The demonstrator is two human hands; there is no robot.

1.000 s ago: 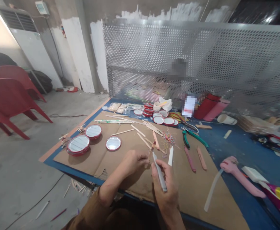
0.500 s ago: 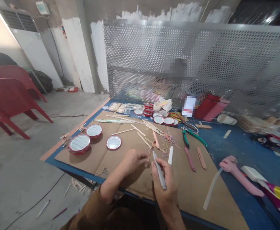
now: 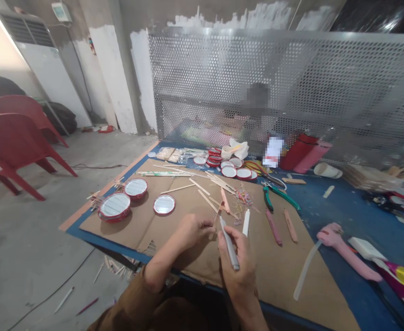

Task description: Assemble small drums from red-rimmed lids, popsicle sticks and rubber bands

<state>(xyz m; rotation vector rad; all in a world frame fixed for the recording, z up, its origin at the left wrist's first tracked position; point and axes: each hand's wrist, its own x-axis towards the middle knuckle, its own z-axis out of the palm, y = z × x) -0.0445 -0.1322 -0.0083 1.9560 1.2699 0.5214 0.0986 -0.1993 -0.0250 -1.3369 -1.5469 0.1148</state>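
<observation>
My left hand (image 3: 195, 230) pinches a thin wooden stick (image 3: 218, 211) that points up and away over the cardboard. My right hand (image 3: 239, 259) is wrapped round a slim grey marker (image 3: 230, 246), its narrow end close beside the stick; I cannot tell whether they touch. Just beyond lies a white marker (image 3: 246, 222), with a peach marker (image 3: 225, 201) and a tangle of coloured rubber bands (image 3: 244, 197) farther back. Several loose wooden sticks (image 3: 207, 201) are scattered there. To the left, a flat red-rimmed disc (image 3: 164, 205) rests near two thicker red-rimmed drums (image 3: 115, 207).
The cardboard sheet (image 3: 274, 280) covers part of the blue table (image 3: 354, 211). Teal-handled pliers (image 3: 281, 196), a pink glue gun (image 3: 349, 253) with its glue stick, and a red bottle (image 3: 298, 151) stand or lie rightward. A perforated metal screen (image 3: 202, 73) closes off the back.
Almost nothing differs. Both hands keep their hold on the stick and the marker in nearly the same place, and the view has shifted very slightly.
</observation>
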